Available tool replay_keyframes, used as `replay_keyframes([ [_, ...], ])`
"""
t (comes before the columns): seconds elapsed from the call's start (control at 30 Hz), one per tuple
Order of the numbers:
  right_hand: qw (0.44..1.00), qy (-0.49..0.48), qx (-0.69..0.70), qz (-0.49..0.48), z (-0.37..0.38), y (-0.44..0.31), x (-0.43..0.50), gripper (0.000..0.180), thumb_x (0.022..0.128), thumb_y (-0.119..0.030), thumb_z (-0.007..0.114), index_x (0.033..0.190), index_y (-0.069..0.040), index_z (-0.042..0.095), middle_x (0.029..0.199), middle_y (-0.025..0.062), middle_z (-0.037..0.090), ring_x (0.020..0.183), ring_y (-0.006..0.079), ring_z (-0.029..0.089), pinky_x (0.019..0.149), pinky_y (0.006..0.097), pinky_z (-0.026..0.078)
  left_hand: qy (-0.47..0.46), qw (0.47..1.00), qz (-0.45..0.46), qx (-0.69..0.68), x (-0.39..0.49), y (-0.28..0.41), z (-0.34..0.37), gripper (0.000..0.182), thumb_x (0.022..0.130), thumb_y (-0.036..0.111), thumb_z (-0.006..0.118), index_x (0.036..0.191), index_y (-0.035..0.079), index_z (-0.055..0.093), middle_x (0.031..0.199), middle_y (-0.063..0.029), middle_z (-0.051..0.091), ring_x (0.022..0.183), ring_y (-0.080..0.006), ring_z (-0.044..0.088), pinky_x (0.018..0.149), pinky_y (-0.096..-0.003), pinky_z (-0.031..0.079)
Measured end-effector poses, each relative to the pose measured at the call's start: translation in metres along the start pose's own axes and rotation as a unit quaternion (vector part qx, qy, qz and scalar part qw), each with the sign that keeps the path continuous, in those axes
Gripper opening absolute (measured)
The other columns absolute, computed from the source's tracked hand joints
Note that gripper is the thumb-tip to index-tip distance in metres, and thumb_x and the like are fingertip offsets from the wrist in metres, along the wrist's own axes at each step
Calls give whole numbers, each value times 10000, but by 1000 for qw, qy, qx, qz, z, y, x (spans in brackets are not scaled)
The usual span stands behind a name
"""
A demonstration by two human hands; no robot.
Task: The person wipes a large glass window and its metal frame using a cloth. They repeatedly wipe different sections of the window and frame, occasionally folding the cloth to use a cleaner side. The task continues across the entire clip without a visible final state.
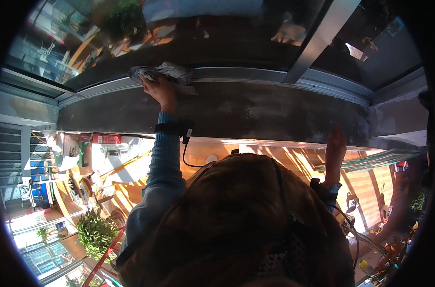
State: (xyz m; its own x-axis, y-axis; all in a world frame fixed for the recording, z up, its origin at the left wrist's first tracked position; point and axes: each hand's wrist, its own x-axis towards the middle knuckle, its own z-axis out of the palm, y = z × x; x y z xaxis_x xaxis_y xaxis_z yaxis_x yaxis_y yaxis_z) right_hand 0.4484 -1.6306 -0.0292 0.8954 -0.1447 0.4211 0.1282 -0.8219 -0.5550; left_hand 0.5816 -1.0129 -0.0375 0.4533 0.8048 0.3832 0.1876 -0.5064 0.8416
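Observation:
My left hand [160, 91] presses a crumpled grey cloth [174, 72] against the metal window frame [239, 74], where the frame meets the dark sill. Part of the cloth spreads to the right of my fingers, and a flat pale piece lies just below it on the sill. My right hand [336, 141] rests at the front edge of the dark window sill [267, 107], near its right end, and nothing shows in it. Its fingertips are dim against the sill. Pale smudges mark the sill's surface between my hands.
Large glass panes rise behind the frame, split by a metal upright [316, 39]. Glass sheets [375, 161] lean below the sill at right. At lower left are a plastic bag [69, 150], a red box [108, 139], a leafy plant [95, 231] and a red metal bar [104, 256].

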Motion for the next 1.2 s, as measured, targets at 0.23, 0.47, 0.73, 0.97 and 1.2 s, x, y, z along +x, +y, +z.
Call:
replay_keyframes([
  [0.23, 995, -21, 21, 95, -95, 74, -4, 379, 1013, -36, 566, 1390, -41, 606, 1285, 206, 647, 1126, 329, 695, 856, 418, 592, -49, 995, 10, -86, -158, 106, 70, 764, 928, 134, 607, 1602, -14, 279, 1455, -327, 343, 1302, -473, 402, 1127, -478, 380],
  [0.47, 990, -16, 28, 140, -133, 123, -12, 376, 1035, -71, 549, 1406, -59, 603, 1277, 193, 645, 1126, 315, 688, 921, 422, 577, -130, 980, 28, -149, -273, 192, 98, 740, 918, 80, 613, 1585, -31, 311, 1417, -279, 340, 1287, -464, 437, 1116, -475, 407],
  [0.73, 985, -30, 59, 160, -128, 139, -19, 384, 1033, -69, 543, 1413, -54, 597, 1306, 196, 637, 1121, 304, 687, 918, 415, 582, -197, 963, 66, -172, -321, 221, 112, 660, 905, -8, 649, 1520, 16, 411, 1365, -263, 409, 1234, -493, 511, 1048, -496, 484],
  [0.97, 997, -32, 17, 72, -114, 138, 5, 368, 1005, -46, 578, 1371, -23, 609, 1261, 211, 663, 1111, 334, 692, 899, 415, 581, -385, 888, 90, -233, -244, 188, 76, 475, 900, 5, 643, 1372, 59, 624, 1169, -202, 709, 1093, -354, 678, 937, -416, 541],
  [1.2, 1000, -16, -4, -25, -92, 114, 33, 358, 1004, -49, 589, 1358, 1, 609, 1222, 220, 666, 1071, 360, 670, 898, 421, 552, -129, 959, 74, -239, -169, 173, 4, 453, 872, -49, 604, 1312, 50, 650, 1163, -145, 672, 1064, -268, 663, 933, -381, 527],
])
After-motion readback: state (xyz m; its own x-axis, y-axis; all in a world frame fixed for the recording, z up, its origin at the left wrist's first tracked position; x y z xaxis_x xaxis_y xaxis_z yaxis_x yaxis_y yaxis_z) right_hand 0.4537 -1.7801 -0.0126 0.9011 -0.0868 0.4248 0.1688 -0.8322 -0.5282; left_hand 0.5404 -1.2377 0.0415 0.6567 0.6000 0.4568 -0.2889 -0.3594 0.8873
